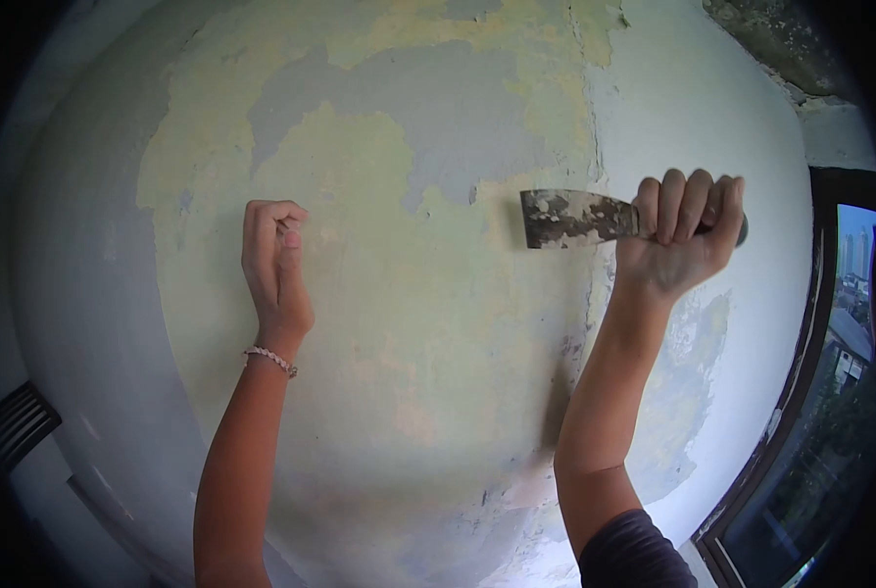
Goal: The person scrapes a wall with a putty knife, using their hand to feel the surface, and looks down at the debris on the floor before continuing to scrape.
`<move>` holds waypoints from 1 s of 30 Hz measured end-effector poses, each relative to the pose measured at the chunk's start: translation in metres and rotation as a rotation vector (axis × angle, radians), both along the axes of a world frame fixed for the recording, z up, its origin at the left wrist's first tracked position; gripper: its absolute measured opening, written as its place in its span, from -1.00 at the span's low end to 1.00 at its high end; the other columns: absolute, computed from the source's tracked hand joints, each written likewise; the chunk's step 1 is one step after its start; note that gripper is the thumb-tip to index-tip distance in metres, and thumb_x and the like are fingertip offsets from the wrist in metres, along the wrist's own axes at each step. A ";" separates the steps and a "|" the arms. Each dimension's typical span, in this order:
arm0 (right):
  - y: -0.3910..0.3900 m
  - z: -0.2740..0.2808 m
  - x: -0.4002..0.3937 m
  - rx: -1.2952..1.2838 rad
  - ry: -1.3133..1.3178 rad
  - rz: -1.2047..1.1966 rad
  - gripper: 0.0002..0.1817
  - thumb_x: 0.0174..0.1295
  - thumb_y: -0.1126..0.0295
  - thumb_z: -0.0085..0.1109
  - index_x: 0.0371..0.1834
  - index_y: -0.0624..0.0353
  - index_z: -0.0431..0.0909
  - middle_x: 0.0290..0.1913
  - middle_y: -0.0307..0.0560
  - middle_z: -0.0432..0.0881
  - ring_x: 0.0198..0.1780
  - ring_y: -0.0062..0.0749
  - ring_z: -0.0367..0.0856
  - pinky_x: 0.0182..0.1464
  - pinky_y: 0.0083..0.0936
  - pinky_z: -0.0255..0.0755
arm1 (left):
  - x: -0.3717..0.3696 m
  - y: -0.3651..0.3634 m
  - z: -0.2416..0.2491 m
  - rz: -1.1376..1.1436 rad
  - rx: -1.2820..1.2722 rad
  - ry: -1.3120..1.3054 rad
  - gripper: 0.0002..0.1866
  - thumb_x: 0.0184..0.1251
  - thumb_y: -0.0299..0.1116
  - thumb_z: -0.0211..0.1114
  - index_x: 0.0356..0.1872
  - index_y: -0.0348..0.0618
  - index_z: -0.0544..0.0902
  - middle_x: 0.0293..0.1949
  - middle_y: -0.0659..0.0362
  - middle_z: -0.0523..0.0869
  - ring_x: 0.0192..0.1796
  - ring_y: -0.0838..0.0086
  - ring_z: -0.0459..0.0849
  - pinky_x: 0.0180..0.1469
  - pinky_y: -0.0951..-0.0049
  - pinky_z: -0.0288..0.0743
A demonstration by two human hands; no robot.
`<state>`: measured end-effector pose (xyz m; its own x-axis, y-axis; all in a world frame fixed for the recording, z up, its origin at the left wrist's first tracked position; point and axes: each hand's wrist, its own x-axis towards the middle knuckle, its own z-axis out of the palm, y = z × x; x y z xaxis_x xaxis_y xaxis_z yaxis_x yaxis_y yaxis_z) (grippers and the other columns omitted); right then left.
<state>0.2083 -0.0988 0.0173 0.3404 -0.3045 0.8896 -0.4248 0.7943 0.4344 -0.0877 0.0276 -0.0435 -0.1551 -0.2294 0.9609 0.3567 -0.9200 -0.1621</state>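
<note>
My right hand point(681, 230) is wrapped round the handle of a paint scraper point(577, 218). The scraper's wide blade points left, blotched with pale residue, and its shadow falls on the wall point(497, 323) beside the edge. Most of the handle is hidden in my fist; a rounded end shows at the right. At the left, my left hand point(276, 260) is raised in front of the wall, its fingers bent over towards the thumb, with nothing visible in them. A braided bracelet point(269, 360) circles that wrist.
Patches of grey paint point(438, 108) remain on the yellowish-green surface, and a rough vertical crack point(592, 118) runs near the scraper. A dark-framed window point(820, 323) is at the right. A dark slatted object point(24, 423) stands at the lower left.
</note>
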 end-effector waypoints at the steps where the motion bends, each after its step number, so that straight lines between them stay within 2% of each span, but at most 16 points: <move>1: 0.008 -0.002 -0.002 0.024 -0.060 -0.059 -0.53 0.49 0.25 -0.15 -0.69 -0.03 0.15 -0.83 -0.38 0.05 -0.82 -0.70 -0.06 -0.79 -0.67 -0.12 | -0.001 0.000 0.001 0.009 0.013 -0.001 -0.60 0.50 -0.07 -0.09 -0.23 -0.27 0.47 -0.27 0.18 0.38 -0.26 0.48 0.33 -0.14 0.50 0.26; 2: 0.026 -0.003 -0.012 -0.126 -0.011 -0.055 -0.53 0.49 0.24 -0.14 -0.69 -0.04 0.15 -0.83 -0.39 0.05 -0.83 -0.70 -0.06 -0.80 -0.69 -0.12 | -0.001 0.002 0.002 0.016 0.022 0.004 -0.59 0.51 -0.06 -0.08 -0.24 -0.27 0.48 -0.27 0.17 0.39 -0.27 0.48 0.34 -0.16 0.50 0.26; 4: 0.011 -0.003 -0.018 -0.254 0.055 -0.019 -0.54 0.48 0.24 -0.12 -0.67 -0.04 0.13 -0.82 -0.38 0.04 -0.82 -0.67 -0.07 -0.78 -0.66 -0.12 | 0.001 0.002 0.001 0.032 0.026 0.017 -0.58 0.52 -0.05 -0.07 -0.24 -0.27 0.49 -0.28 0.16 0.39 -0.29 0.47 0.35 -0.20 0.50 0.26; 7: 0.001 -0.003 0.002 -0.118 -0.025 0.066 -0.55 0.46 0.24 -0.09 -0.66 -0.03 0.11 -0.81 -0.37 0.03 -0.79 -0.64 -0.08 -0.73 -0.61 -0.12 | 0.001 0.000 0.001 0.056 0.026 0.010 -0.57 0.52 -0.04 -0.07 -0.25 -0.27 0.48 -0.29 0.17 0.39 -0.29 0.48 0.34 -0.20 0.50 0.26; 10: 0.018 0.002 -0.017 -0.309 0.030 0.053 -0.54 0.47 0.23 -0.10 -0.66 -0.04 0.10 -0.82 -0.37 0.02 -0.80 -0.66 -0.08 -0.74 -0.65 -0.11 | 0.002 -0.001 -0.001 0.069 0.016 0.011 -0.58 0.51 -0.05 -0.09 -0.27 -0.26 0.47 -0.31 0.19 0.37 -0.28 0.49 0.32 -0.16 0.50 0.25; 14: 0.011 0.004 0.001 -0.123 -0.091 0.068 -0.57 0.46 0.22 -0.10 -0.65 -0.03 0.18 -0.82 -0.40 0.06 -0.82 -0.68 -0.01 -0.80 -0.71 -0.09 | 0.003 -0.001 0.000 0.084 0.011 0.004 -0.59 0.51 -0.06 -0.09 -0.28 -0.26 0.47 -0.33 0.19 0.36 -0.29 0.50 0.32 -0.17 0.51 0.24; 15: 0.008 0.004 0.007 -0.098 -0.080 0.103 -0.56 0.46 0.21 -0.09 -0.66 -0.04 0.20 -0.81 -0.41 0.07 -0.81 -0.67 -0.01 -0.79 -0.67 -0.08 | 0.002 -0.001 -0.001 0.088 0.003 0.003 -0.59 0.51 -0.06 -0.09 -0.28 -0.25 0.47 -0.33 0.20 0.36 -0.29 0.50 0.32 -0.18 0.50 0.24; 19: 0.036 0.003 -0.030 -0.417 -0.030 0.183 -0.50 0.49 0.19 -0.11 -0.72 -0.08 0.17 -0.83 -0.43 0.02 -0.82 -0.69 -0.06 -0.79 -0.67 -0.12 | 0.003 -0.002 -0.001 0.090 0.000 0.011 -0.60 0.52 -0.07 -0.10 -0.28 -0.25 0.47 -0.33 0.20 0.35 -0.30 0.50 0.32 -0.20 0.51 0.23; 21: 0.026 0.002 -0.020 -0.276 -0.030 0.153 -0.50 0.49 0.19 -0.12 -0.72 -0.06 0.18 -0.83 -0.43 0.01 -0.82 -0.69 -0.07 -0.79 -0.68 -0.14 | 0.001 -0.002 -0.001 0.089 0.005 0.012 -0.61 0.52 -0.09 -0.10 -0.28 -0.25 0.46 -0.33 0.20 0.35 -0.30 0.50 0.31 -0.20 0.51 0.23; 24: 0.011 0.002 0.004 -0.115 0.032 0.151 -0.49 0.51 0.19 -0.15 -0.73 -0.08 0.19 -0.83 -0.42 0.05 -0.83 -0.72 -0.04 -0.80 -0.71 -0.10 | -0.002 0.000 0.000 0.110 0.013 0.009 -0.57 0.53 -0.04 -0.09 -0.28 -0.24 0.49 -0.34 0.19 0.38 -0.37 0.49 0.32 -0.31 0.49 0.20; 26: 0.012 0.001 0.009 -0.134 0.090 0.117 -0.50 0.49 0.20 -0.13 -0.72 -0.10 0.20 -0.83 -0.43 0.07 -0.83 -0.72 -0.03 -0.80 -0.71 -0.09 | -0.003 0.001 0.000 0.123 0.021 0.018 -0.58 0.53 -0.04 -0.09 -0.28 -0.23 0.49 -0.34 0.19 0.38 -0.38 0.49 0.31 -0.32 0.49 0.20; 28: 0.029 0.000 -0.010 -0.190 0.020 -0.021 -0.51 0.48 0.19 -0.10 -0.72 -0.09 0.21 -0.83 -0.43 0.07 -0.83 -0.72 -0.02 -0.81 -0.70 -0.09 | 0.000 0.001 -0.001 0.125 0.033 0.016 -0.57 0.53 -0.03 -0.09 -0.28 -0.23 0.49 -0.34 0.19 0.39 -0.38 0.49 0.31 -0.33 0.49 0.20; 29: 0.033 -0.001 -0.023 -0.267 -0.041 0.078 -0.52 0.47 0.18 -0.08 -0.72 -0.09 0.22 -0.83 -0.44 0.06 -0.83 -0.73 -0.01 -0.82 -0.70 -0.09 | 0.000 0.001 -0.001 0.127 0.042 0.018 -0.57 0.53 -0.03 -0.09 -0.27 -0.23 0.49 -0.34 0.19 0.39 -0.38 0.49 0.31 -0.33 0.49 0.20; 30: 0.033 0.000 -0.022 -0.233 -0.045 0.046 -0.51 0.47 0.18 -0.08 -0.73 -0.09 0.22 -0.84 -0.44 0.06 -0.83 -0.72 -0.01 -0.82 -0.70 -0.09 | 0.000 0.001 0.001 0.132 0.055 0.020 -0.57 0.53 -0.02 -0.09 -0.27 -0.23 0.49 -0.35 0.19 0.39 -0.39 0.49 0.31 -0.33 0.49 0.20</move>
